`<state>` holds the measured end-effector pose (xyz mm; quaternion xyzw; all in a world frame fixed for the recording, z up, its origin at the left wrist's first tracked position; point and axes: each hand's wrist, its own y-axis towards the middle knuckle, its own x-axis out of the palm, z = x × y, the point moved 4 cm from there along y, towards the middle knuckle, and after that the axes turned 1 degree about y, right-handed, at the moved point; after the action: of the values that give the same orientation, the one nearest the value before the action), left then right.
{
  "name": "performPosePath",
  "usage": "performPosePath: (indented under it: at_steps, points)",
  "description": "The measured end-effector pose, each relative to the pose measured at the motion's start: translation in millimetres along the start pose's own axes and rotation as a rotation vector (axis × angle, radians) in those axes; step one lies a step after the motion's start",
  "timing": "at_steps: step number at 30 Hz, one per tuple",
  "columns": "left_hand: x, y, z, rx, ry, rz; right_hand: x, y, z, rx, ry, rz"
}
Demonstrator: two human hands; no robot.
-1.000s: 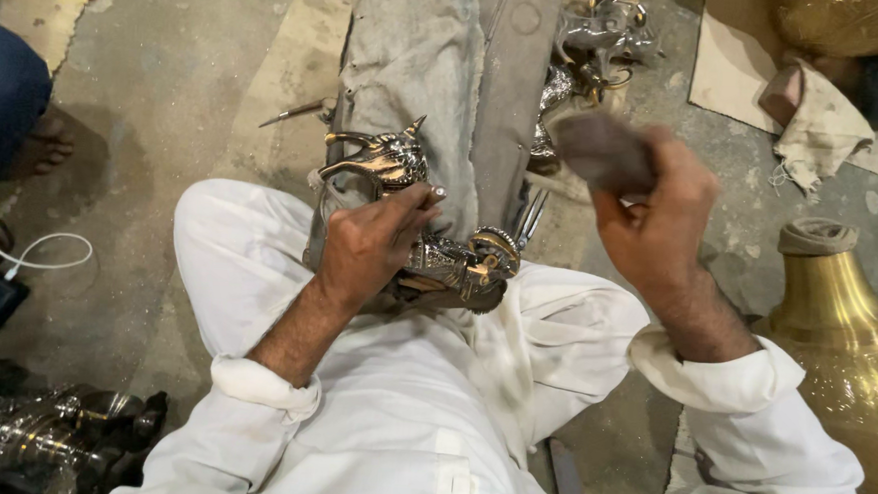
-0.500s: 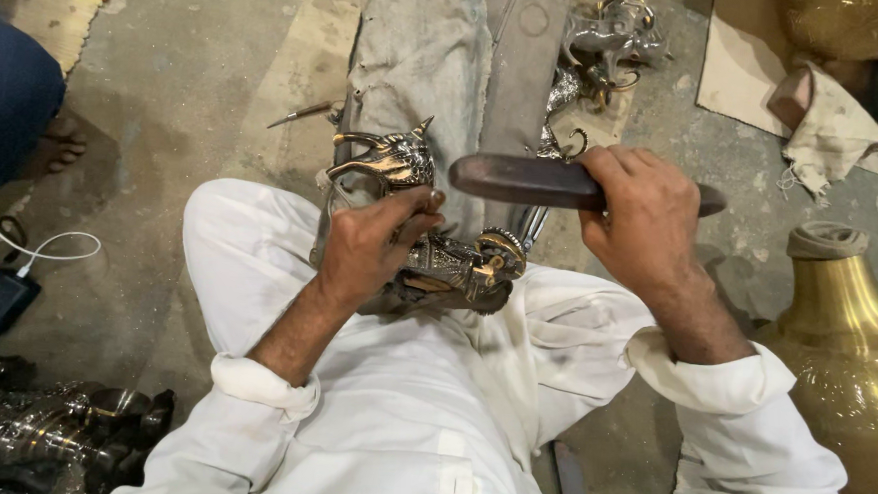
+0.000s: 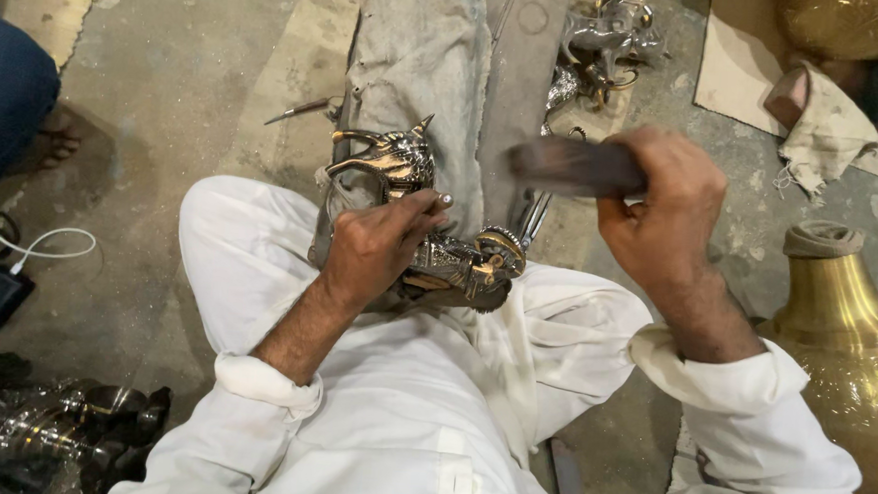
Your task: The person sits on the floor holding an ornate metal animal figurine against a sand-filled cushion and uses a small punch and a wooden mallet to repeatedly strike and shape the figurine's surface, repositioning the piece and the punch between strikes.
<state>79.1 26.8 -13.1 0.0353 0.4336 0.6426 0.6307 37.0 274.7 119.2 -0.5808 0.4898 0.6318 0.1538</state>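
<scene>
My left hand grips a dark metal figurine with horn-like curls, pressing it against my lap and the lower end of a grey block. A thin tool tip shows between my left fingers, near the figurine's middle. My right hand is closed around a dark wooden mallet-like tool, blurred by motion, held just above and to the right of the figurine.
A large brass vessel stands at the right. More silvery metal figurines lie at the far end of the block, and dark ones at lower left. Another person's leg is at left, with a phone and white cable.
My right hand swung the dark tool from a raised position down and left toward the figurine. My left hand has stayed on the figurine.
</scene>
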Motion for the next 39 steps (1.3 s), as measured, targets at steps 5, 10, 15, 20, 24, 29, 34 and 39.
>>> performPosePath:
  at_steps: [5,10,15,20,24,29,34,39]
  points:
    - [0.0,-0.6,-1.0,0.003,0.015,-0.028,0.8,-1.6,-3.9,-0.034,0.025,-0.025]
    - [-0.4,1.3,-0.1,-0.009,0.003,-0.048,1.6,2.2,-4.8,-0.041,-0.086,-0.054]
    - [0.5,3.0,0.7,-0.013,0.051,-0.048,3.7,-0.3,0.8,-0.05,-0.226,-0.087]
    - [-0.5,2.1,1.2,-0.017,-0.015,0.004,-4.5,-8.2,6.9,0.081,0.115,0.147]
    - [-6.0,-0.7,3.1,-0.018,-0.046,0.036,2.7,-9.2,-4.6,-0.074,-0.391,-0.081]
    - [-10.5,-2.0,3.3,-0.135,-0.05,0.059,-3.9,-4.2,-1.1,-0.052,-0.241,-0.111]
    - [-10.4,1.3,2.8,-0.043,-0.058,0.011,7.1,-4.1,-1.1,-0.038,-0.124,-0.057]
    - [-5.8,-2.5,3.3,-0.013,-0.026,0.018,3.0,-8.5,2.0,0.092,0.298,0.118]
